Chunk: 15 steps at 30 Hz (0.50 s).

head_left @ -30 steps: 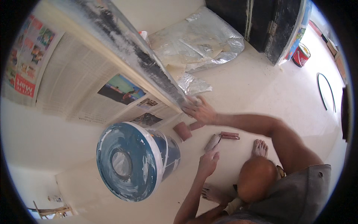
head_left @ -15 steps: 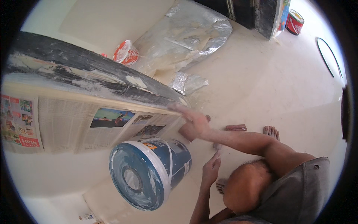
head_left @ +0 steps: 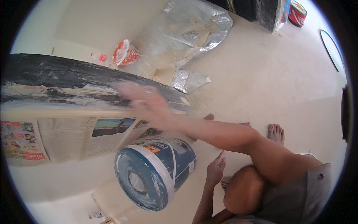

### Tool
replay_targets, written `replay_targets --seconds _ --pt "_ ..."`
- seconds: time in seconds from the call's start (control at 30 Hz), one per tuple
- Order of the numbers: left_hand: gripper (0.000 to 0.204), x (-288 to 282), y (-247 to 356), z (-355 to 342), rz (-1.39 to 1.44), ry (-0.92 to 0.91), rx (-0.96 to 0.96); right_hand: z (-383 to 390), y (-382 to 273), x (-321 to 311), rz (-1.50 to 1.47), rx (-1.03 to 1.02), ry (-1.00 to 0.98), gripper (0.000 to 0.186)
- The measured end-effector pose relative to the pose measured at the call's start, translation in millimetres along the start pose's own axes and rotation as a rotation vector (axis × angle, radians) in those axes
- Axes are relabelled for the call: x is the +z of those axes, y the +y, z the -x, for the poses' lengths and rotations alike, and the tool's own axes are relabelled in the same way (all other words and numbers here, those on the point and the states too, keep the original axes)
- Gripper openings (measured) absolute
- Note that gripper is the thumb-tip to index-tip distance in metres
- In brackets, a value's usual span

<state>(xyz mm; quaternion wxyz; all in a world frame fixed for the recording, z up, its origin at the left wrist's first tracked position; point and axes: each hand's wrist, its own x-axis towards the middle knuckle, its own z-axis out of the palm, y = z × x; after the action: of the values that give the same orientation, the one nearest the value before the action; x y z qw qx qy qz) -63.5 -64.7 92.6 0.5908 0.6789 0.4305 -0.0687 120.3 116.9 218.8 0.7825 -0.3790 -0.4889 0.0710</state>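
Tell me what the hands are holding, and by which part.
Cannot be told: the right hand is blurred at the dark frame, and nothing shows clearly in the left hand.

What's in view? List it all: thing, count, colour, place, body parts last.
Beam: one, black streaked whitish, left
Newspaper: at least two sheets, grey and coloured, left
Bucket: one, blue, white rim, lower centre
Tub: one, orange-red and white, upper left
Small item: one, red and whitish, left of the tub
Foil: one sheet, silver, top centre
Scraps: at least two, reddish-brown, centre, partly hidden
Panel: one, black, top right
Can: one, red, top right
Strip: one, black, curved, right
Floor: one, off-white, right
Clothing: grey, lower right
Knee: one, bare, lower right
Feet: two, dusty, right
Arms: two, bare, lower right
Left hand: one, dusty, right of the bucket
Right hand: one, blurred, over the beam
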Motion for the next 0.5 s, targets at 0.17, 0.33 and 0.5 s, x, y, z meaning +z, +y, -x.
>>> replay_targets --seconds 0.17,0.33,0.5 --pt "0.046 11.8 -0.1 -14.6 0.074 -0.031 0.034 118.2 90.7 -55.3 0.232 0.836 -0.034 0.047" --pt "0.047 11.9 1.9 -25.4 -0.052 -0.176 -0.055 9.7 5.2 -7.5 0.070 0.181 -0.078 0.051" --pt "0.046 -1.3 2.1 -20.7 -0.018 -0.015 0.059 53.9 69.5 -22.7 -0.025 0.238 -0.043 0.046"
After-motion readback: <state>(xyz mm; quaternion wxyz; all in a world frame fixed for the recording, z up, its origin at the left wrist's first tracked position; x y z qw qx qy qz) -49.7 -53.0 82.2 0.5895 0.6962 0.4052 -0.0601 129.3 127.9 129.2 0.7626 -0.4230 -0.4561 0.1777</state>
